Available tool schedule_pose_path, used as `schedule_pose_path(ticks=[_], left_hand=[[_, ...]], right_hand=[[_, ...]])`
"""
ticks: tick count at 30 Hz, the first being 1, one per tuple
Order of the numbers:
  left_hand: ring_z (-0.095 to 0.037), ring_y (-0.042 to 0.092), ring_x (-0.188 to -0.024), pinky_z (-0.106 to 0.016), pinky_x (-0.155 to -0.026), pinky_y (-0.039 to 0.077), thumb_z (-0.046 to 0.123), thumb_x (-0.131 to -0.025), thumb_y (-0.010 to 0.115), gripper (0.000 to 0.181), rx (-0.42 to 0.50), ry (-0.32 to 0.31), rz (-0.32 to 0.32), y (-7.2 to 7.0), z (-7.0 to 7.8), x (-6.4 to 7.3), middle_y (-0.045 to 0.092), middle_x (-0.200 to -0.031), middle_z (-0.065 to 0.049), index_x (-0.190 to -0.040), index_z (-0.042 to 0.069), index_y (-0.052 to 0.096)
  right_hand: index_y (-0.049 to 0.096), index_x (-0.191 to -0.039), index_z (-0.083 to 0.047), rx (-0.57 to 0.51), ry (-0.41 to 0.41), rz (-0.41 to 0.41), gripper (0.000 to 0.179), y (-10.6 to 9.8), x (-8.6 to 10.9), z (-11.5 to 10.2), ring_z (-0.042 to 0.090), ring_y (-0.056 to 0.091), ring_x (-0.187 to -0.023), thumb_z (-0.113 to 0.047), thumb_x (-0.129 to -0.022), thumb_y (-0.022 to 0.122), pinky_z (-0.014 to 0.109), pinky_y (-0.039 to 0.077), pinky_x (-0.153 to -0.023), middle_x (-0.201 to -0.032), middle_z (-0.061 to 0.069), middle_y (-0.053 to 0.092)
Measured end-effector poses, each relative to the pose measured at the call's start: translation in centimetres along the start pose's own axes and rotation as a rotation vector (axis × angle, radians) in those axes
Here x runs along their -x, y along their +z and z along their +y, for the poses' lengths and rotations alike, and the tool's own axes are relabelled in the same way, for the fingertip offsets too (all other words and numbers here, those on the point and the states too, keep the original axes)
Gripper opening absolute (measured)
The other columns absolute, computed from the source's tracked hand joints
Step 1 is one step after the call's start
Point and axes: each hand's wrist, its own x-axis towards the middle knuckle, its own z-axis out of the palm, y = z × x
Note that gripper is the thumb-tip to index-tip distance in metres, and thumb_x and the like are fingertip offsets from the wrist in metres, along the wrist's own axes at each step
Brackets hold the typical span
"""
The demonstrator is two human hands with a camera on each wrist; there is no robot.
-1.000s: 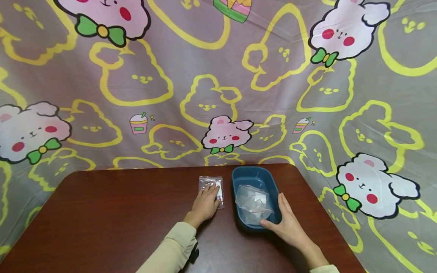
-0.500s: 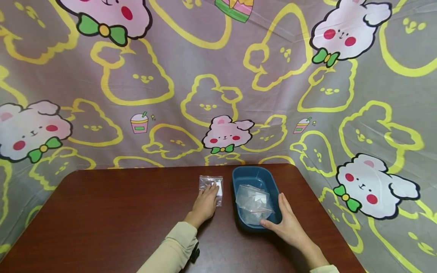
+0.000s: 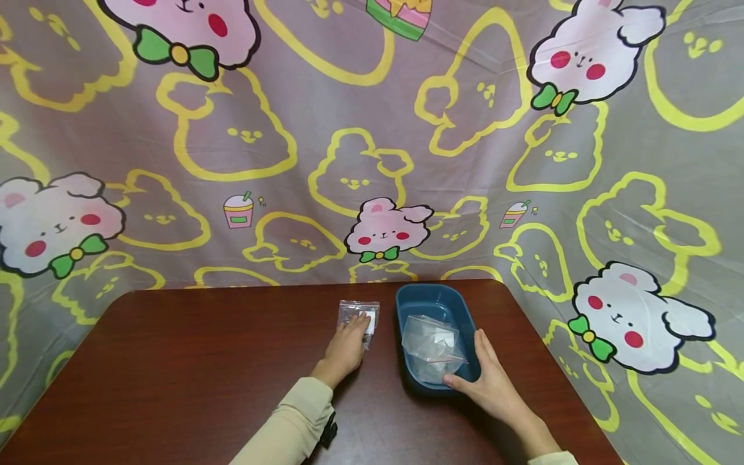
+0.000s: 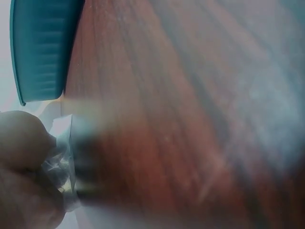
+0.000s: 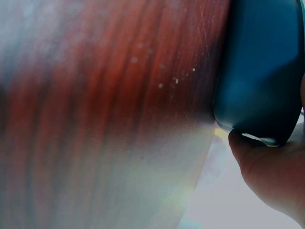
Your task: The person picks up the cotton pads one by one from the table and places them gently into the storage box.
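Observation:
My left hand (image 3: pixel 345 343) is on a small clear zip-lock bag (image 3: pixel 349 310) with a white label (image 3: pixel 371 321), left of a blue plastic basin (image 3: pixel 417 294). Its fingers cover the bag's lower part; in the left wrist view the crinkled bag (image 4: pixel 61 164) shows right at the fingertips, its edge raised. My right hand (image 3: pixel 494 381) grips the basin's near right corner, thumb at the near rim and fingers along the outer right wall. Inside the basin lie clear plastic bags (image 3: pixel 427 339), one with a white label.
A dark reddish-brown wooden table (image 3: pixel 192 374) bears everything. The basin stands near its far right edge. A patterned cloth (image 3: pixel 279 161) with cartoon rabbits hangs behind the table and along its right side.
My left hand has shifted slightly left and toward me, and the lower end of the bag under it has swung left. The right hand and the basin have stayed put.

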Motion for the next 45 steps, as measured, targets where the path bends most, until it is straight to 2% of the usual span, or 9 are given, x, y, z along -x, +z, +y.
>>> schedule_pose_path(ticks=[8,18,34,45], left_hand=[[-0.037,0.051,-0.133,-0.055,-0.11,0.039,-0.012,-0.083,0.059,0.058,-0.027,0.032,0.059,-0.5,-0.1,0.0,0.055,-0.143,-0.019,-0.14,-0.002,0.054],[-0.034,0.054,-0.131,-0.055,-0.108,0.042,-0.01,-0.087,0.058,0.053,-0.051,0.062,0.136,-2.4,0.4,-0.7,0.057,-0.142,-0.016,-0.139,-0.001,0.056],[-0.033,0.049,-0.135,-0.054,-0.112,0.038,-0.008,-0.09,0.06,0.053,-0.094,0.082,0.162,-5.5,1.3,-1.1,0.053,-0.146,-0.016,-0.142,0.001,0.054],[-0.032,0.049,-0.136,-0.054,-0.112,0.038,-0.008,-0.09,0.061,0.052,-0.11,0.095,0.184,-6.8,1.7,-1.1,0.054,-0.146,-0.015,-0.141,0.0,0.054]], right_hand=[[0.004,-0.158,0.005,0.012,0.002,0.002,0.124,-0.1,0.0,-0.1,0.048,0.009,-0.149,-0.052,-0.08,0.081,0.067,0.02,-0.114,-0.165,0.027,0.001],[0.004,-0.158,0.006,0.01,-0.006,0.005,0.124,-0.3,0.0,-0.3,0.048,0.009,-0.149,-0.051,-0.08,0.082,0.068,0.02,-0.114,-0.164,0.028,0.001],[0.005,-0.157,0.008,0.018,-0.013,0.009,0.124,-0.1,0.0,-0.2,0.049,0.009,-0.149,-0.052,-0.08,0.081,0.068,0.02,-0.114,-0.164,0.029,0.001],[0.005,-0.158,0.007,0.015,-0.012,0.006,0.125,0.1,0.1,-0.2,0.049,0.009,-0.149,-0.053,-0.08,0.081,0.068,0.02,-0.114,-0.164,0.029,0.001]])
